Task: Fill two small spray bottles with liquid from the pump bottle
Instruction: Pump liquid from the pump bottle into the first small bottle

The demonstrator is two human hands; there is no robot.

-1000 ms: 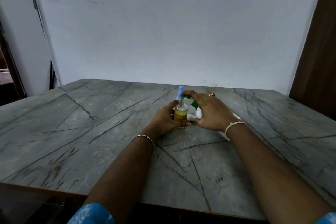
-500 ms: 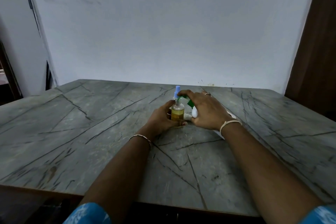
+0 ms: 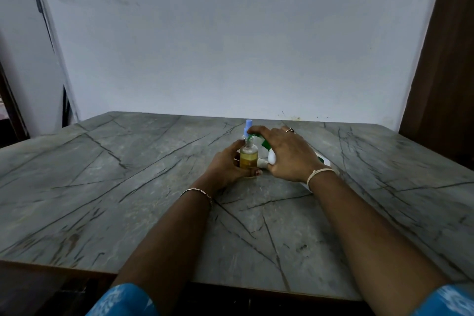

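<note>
Small clear bottle [image 3: 248, 154] seen upright in the far middle of the tabletop [image 3: 128, 187], long axis vertical, mouth up and uncapped. Yellow liquid [image 3: 248, 162] fills well over half of it. It is gripped from the left by the left hand [image 3: 225, 165], thumb curled across its base.

White pump bottle [image 3: 271, 159] is held tilted just right of it. Its long axis runs from near right to far left, and its body is partly hidden under the right hand [image 3: 288, 154], whose fingers are curled over the pump head. Green spout [image 3: 252, 135] is pointed left, at the small bottle's mouth. The pump bottle's contents cannot be told.

Blue sprayer [image 3: 248, 126] is seen just behind the small bottle, with whatever is below it hidden.

Against half a second earlier, no change is noted in grips, positions or liquid level.
</note>
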